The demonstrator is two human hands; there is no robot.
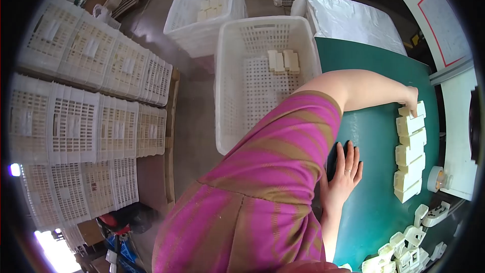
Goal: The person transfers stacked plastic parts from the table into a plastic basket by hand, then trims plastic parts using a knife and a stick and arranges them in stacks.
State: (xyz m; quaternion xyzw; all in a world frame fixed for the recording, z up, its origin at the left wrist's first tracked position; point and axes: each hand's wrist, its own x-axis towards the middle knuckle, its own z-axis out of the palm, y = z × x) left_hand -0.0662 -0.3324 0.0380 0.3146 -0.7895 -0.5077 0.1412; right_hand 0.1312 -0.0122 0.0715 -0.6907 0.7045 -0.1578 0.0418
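Observation:
My left hand [411,100] reaches across the green tabletop [371,136] to the far end of a row of cream plastic blocks [410,144]. Its fingers close over an end block [416,109], partly hiding it. The blocks stand side by side, touching, slightly staggered. My right hand [343,174] rests nearer to me with fingers stretched out, a ring on one of them, holding nothing. A dark object [331,162] lies beside its fingers, mostly hidden by my striped sleeve.
A white crate [225,86] with a few cream blocks [283,62] stands against the table's left side, another crate [174,15] behind it. Tall crate stacks [76,121] line the left. Loose white plastic parts [404,245] crowd the near right. A silver-covered stack [353,17] stands beyond the table.

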